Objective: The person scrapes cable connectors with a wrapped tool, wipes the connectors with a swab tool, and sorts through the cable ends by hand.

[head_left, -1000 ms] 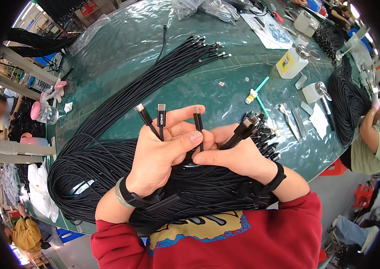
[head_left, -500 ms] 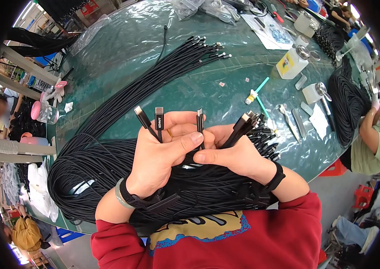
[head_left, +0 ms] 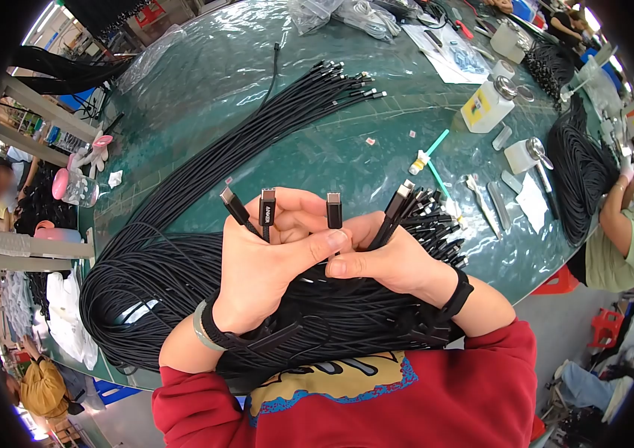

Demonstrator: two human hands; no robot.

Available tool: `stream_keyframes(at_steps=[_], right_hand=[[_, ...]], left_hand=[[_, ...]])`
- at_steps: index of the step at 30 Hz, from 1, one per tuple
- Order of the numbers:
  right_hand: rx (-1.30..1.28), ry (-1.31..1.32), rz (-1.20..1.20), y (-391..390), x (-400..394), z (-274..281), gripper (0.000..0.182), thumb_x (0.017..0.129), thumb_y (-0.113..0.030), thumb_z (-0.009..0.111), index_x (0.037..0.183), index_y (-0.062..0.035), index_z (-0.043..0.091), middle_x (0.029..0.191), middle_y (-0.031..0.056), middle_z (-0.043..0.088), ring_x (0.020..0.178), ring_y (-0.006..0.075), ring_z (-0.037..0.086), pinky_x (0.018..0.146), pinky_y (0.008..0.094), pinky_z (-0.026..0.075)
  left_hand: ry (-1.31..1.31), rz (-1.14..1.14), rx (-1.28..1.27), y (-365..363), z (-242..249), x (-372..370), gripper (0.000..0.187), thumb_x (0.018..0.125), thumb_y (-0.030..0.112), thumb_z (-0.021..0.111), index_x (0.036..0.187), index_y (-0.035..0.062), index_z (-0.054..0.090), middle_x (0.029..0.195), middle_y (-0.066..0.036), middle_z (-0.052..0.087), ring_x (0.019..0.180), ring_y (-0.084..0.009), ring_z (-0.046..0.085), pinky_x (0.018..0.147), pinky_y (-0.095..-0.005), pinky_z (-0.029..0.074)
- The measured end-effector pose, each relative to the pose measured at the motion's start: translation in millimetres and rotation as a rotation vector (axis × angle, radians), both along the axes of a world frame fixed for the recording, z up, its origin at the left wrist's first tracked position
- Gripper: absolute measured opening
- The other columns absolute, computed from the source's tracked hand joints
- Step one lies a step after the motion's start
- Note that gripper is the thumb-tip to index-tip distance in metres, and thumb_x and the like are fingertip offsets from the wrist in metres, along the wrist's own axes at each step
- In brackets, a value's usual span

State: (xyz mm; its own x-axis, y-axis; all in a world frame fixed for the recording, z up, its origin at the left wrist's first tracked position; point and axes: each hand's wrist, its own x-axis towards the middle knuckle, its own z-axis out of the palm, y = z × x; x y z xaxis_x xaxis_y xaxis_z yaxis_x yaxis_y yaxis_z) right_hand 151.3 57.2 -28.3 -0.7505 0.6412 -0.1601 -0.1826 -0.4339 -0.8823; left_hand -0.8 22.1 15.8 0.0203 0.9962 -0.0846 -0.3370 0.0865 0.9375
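My left hand (head_left: 261, 272) is closed on black USB-C cables. One connector (head_left: 234, 203) leans out to the left behind the thumb, and a second, marked ANKER (head_left: 267, 209), stands upright beside it. Between my two hands a third USB-C connector (head_left: 334, 213) points up with its flat side facing me, pinched at its base by the thumbs and fingertips. My right hand (head_left: 399, 261) is closed around more USB-C cable ends (head_left: 397, 205), tilted up to the right. Below both hands lies a thick coiled bundle of black cables (head_left: 160, 280).
More cable ends (head_left: 335, 82) fan out on the green table (head_left: 205, 67). Plastic bottles (head_left: 489, 104), tweezers (head_left: 483, 205) and a white paper (head_left: 447, 56) lie to the right. A pink-lidded jar (head_left: 74, 187) stands left. Another person (head_left: 619, 231) works at the right edge.
The middle connector has turned from its narrow edge to its flat face. The connectors in my right hand have shifted slightly left and up; my left thumb has moved a little right.
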Motion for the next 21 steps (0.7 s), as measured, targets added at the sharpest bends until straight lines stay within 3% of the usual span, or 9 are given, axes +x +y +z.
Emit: stream_keyframes(at_steps=[5, 8, 12, 15, 21], right_hand=[[0.090, -0.091, -0.080, -1.8, 2.1, 0.5, 0.018, 0.072, -0.015, 0.069, 0.069, -0.0042, 0.055, 0.061, -0.0059, 0.049, 0.057, 0.0014, 0.042, 0.051, 0.0174, 0.031], [0.122, -0.170, -0.126, -3.8, 2.9, 5.6, 0.017, 0.070, -0.013, 0.070, 0.071, -0.0044, 0.055, 0.063, -0.0055, 0.051, 0.061, 0.0013, 0.045, 0.053, 0.0166, 0.034], [0.234, -0.189, -0.119, -7.0, 1.8, 5.9, 0.017, 0.073, -0.010, 0.067, 0.071, -0.0053, 0.051, 0.065, -0.0057, 0.049, 0.061, 0.0004, 0.044, 0.051, 0.0162, 0.033], [0.163, 0.003, -0.074, -9.0, -3.1, 6.4, 0.012, 0.076, -0.005, 0.063, 0.079, -0.0035, 0.051, 0.070, -0.0040, 0.051, 0.062, 0.0001, 0.044, 0.053, 0.0162, 0.034], [0.187, -0.037, -0.066, -9.9, -2.4, 4.0, 0.011, 0.079, -0.002, 0.058, 0.087, -0.0018, 0.050, 0.076, -0.0023, 0.053, 0.067, 0.0007, 0.047, 0.059, 0.0169, 0.039]], left_hand=[[0.095, 0.021, 0.028, 0.5, -3.5, 1.8, 0.022, 0.070, -0.005, 0.061, 0.090, -0.0019, 0.053, 0.077, -0.009, 0.060, 0.059, -0.0088, 0.056, 0.052, -0.0167, 0.044], [0.077, 0.007, -0.100, 0.2, 7.0, 2.4, 0.014, 0.075, 0.002, 0.059, 0.087, -0.0023, 0.054, 0.075, -0.010, 0.060, 0.045, -0.0028, 0.044, 0.039, -0.0139, 0.031], [0.054, -0.056, -0.104, 1.1, 1.6, -2.0, 0.017, 0.080, 0.011, 0.054, 0.090, -0.0029, 0.055, 0.072, -0.009, 0.060, 0.039, -0.0003, 0.029, 0.036, -0.0151, 0.019], [-0.013, -0.141, -0.088, 2.8, -7.8, -12.8, 0.024, 0.085, 0.018, 0.048, 0.094, -0.0030, 0.055, 0.069, -0.008, 0.059, 0.038, -0.0003, 0.028, 0.035, -0.0152, 0.018], [-0.216, -0.291, -0.084, 10.4, -19.6, -18.8, 0.037, 0.090, 0.030, 0.039, 0.101, -0.0022, 0.055, 0.065, -0.002, 0.055, 0.043, -0.0018, 0.032, 0.041, -0.0157, 0.024]])
